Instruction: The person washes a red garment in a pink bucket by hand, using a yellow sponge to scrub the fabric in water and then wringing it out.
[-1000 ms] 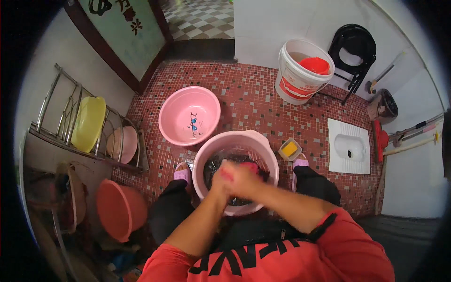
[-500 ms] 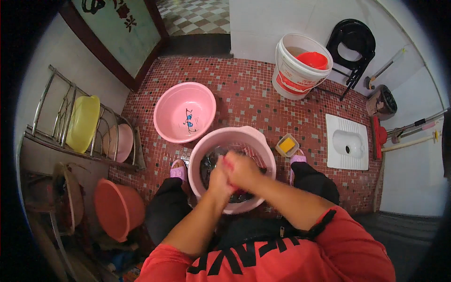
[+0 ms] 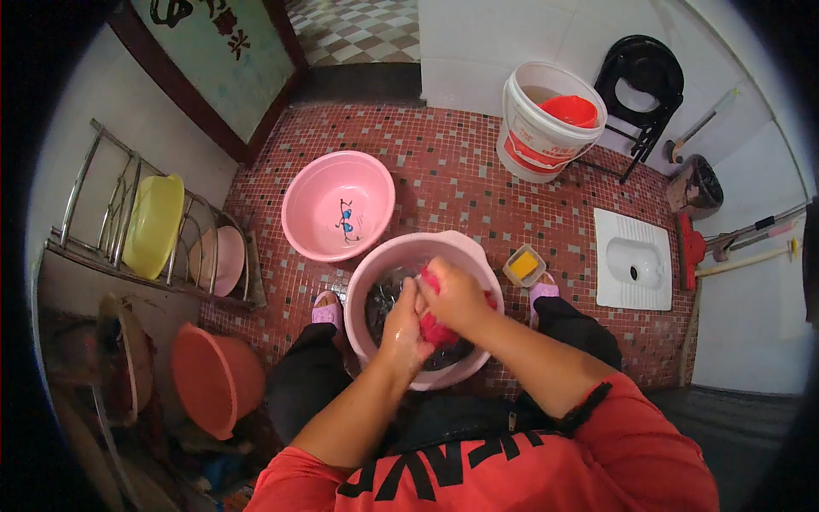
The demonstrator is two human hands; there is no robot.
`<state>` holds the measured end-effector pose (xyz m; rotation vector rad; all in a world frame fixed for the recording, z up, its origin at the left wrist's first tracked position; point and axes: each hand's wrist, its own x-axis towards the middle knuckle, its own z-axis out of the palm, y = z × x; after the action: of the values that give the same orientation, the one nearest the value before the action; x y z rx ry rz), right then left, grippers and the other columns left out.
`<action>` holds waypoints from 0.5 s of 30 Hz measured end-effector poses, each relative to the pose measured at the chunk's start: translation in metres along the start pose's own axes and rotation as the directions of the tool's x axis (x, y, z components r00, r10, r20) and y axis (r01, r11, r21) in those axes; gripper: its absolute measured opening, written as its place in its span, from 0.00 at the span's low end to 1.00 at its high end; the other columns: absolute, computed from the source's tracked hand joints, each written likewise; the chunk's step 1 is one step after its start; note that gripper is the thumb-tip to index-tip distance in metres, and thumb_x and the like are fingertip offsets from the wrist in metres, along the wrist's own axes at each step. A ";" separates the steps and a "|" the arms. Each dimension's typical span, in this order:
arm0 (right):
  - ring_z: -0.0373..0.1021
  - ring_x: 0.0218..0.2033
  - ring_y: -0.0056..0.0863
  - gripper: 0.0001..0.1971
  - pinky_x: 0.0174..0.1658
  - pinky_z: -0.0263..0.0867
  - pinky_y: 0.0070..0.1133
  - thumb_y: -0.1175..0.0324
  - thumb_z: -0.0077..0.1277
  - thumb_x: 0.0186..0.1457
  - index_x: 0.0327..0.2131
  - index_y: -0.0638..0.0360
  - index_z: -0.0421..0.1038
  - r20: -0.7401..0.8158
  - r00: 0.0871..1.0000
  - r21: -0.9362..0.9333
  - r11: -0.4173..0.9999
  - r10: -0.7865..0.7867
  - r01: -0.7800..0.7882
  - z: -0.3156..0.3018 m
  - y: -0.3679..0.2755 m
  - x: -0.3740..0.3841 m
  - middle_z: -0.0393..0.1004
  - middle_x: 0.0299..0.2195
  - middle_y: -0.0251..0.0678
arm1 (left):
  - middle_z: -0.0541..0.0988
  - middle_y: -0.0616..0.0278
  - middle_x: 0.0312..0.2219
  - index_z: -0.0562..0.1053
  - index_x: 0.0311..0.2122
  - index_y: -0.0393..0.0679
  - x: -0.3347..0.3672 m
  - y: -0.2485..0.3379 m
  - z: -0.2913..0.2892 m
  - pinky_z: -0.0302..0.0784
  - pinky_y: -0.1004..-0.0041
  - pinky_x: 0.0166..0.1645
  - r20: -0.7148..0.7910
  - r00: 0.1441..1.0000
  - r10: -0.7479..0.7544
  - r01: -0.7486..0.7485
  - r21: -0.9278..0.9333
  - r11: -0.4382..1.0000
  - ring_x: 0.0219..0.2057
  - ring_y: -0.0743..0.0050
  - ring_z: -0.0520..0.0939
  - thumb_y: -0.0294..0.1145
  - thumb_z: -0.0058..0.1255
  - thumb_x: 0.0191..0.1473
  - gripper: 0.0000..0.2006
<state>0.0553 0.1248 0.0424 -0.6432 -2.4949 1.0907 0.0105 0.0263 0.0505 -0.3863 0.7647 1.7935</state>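
Observation:
Between my two hands is a bunched, wet red cloth [image 3: 438, 332], held over a large pink basin [image 3: 470, 247] that stands between my feet. My left hand [image 3: 401, 331] is wrapped against the cloth from the left, with wet suds on its skin. From the right, my right hand [image 3: 458, 299] grips it, and red fabric pokes out above and below the fingers. Dark water or dark fabric [image 3: 381, 300] fills the basin below; I cannot tell which. Beside the basin's right rim, a yellow bar of soap [image 3: 524, 265] lies in a small clear tub.
A second pink basin [image 3: 307, 205] sits just beyond, to the left. At the far right stand a white bucket [image 3: 533, 141] with a red scoop and a black folding chair [image 3: 641, 111]. A squat toilet [image 3: 633, 294] is right; a metal rack [image 3: 128, 205] and orange basin [image 3: 213, 375] are left.
My hands were pressed together and blurred with motion; now they sit slightly apart at the top, and more of the red cloth shows between and below them.

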 end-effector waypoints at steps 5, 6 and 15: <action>0.67 0.36 0.46 0.17 0.37 0.63 0.33 0.64 0.48 0.45 0.38 0.61 0.63 0.251 0.932 0.110 0.964 -0.262 0.242 0.014 -0.041 -0.035 0.70 0.34 0.48 | 0.74 0.60 0.27 0.70 0.29 0.45 0.049 0.013 -0.099 0.72 0.67 0.37 0.434 0.899 0.051 0.017 -0.150 0.988 0.31 0.67 0.75 0.49 0.37 0.56 0.18; 0.67 0.34 0.47 0.14 0.36 0.64 0.34 0.63 0.49 0.45 0.35 0.60 0.64 0.241 0.965 0.147 0.987 -0.101 0.066 0.008 -0.031 -0.025 0.70 0.31 0.48 | 0.75 0.59 0.29 0.71 0.31 0.44 0.038 -0.004 -0.081 0.72 0.67 0.39 0.159 0.984 0.083 -0.074 -0.060 0.995 0.33 0.66 0.75 0.50 0.38 0.55 0.18; 0.67 0.33 0.47 0.10 0.36 0.63 0.34 0.68 0.49 0.44 0.30 0.59 0.64 0.143 0.954 0.141 0.959 -0.264 0.244 0.018 -0.037 -0.029 0.69 0.28 0.49 | 0.71 0.64 0.23 0.68 0.31 0.46 0.010 0.013 -0.045 0.72 0.67 0.32 -0.071 0.995 0.076 -0.072 0.064 0.995 0.26 0.69 0.74 0.47 0.41 0.54 0.14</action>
<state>0.0613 0.0764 0.0556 -0.1970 -2.5308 1.2234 -0.0102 0.0010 0.0156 -0.3897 0.8943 1.8282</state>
